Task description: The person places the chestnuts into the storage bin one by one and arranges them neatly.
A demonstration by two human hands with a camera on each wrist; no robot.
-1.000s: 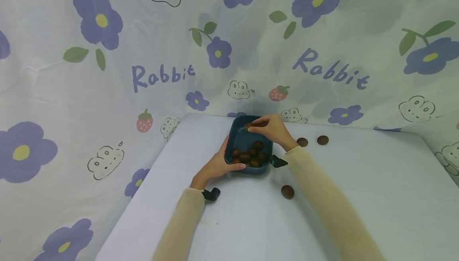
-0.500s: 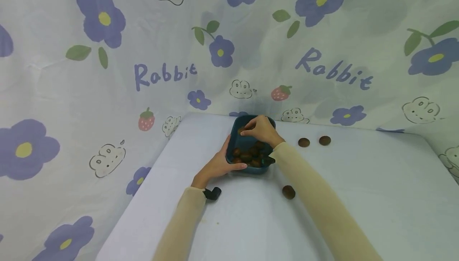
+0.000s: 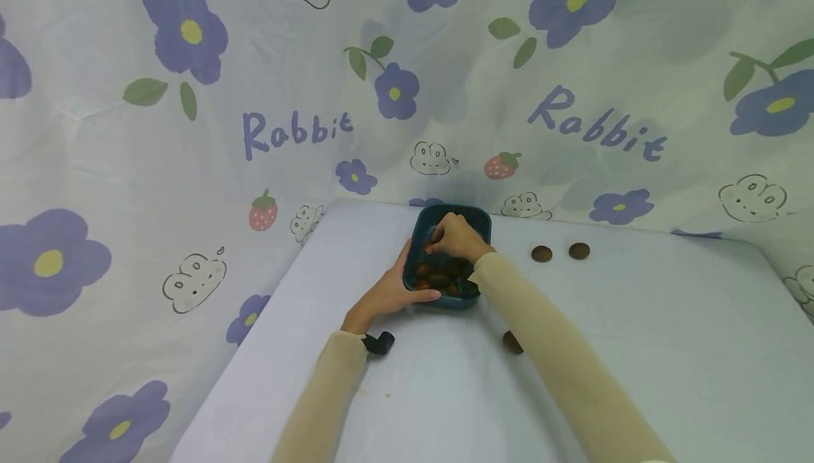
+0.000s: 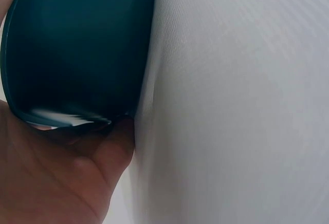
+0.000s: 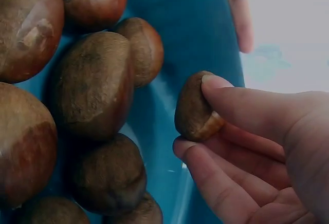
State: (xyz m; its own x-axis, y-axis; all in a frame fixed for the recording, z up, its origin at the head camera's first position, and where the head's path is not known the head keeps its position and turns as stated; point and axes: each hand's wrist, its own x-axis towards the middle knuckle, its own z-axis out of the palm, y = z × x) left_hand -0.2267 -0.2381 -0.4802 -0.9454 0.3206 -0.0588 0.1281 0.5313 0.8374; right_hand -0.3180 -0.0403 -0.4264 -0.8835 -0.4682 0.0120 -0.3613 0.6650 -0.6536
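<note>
A teal rectangular container [image 3: 453, 304] stands at the back of the white table in the head view, with several brown chestnuts [image 5: 95, 88] heaped toward its near end. My left hand [image 3: 389, 295] grips it at the near left corner, thumb along the near wall and fingers along the left side. Reaching into the container, my right hand [image 3: 461, 237] pinches one chestnut [image 5: 193, 110] between thumb and fingertips. In the right wrist view that chestnut is held low inside the container, beside the others. The left wrist view shows the container's outer wall against my left hand.
Two loose chestnuts [image 3: 542, 254] lie on the table [image 3: 649, 321] right of the container. A third chestnut [image 3: 511, 343] lies nearer, partly hidden by my right sleeve [image 3: 559, 350]. A flower-printed cloth [image 3: 305, 67] hangs behind and to the left.
My right hand has moved down and slightly left into the container with the chestnut. Its sleeve now covers part of the nearest loose chestnut. The left hand keeps its hold.
</note>
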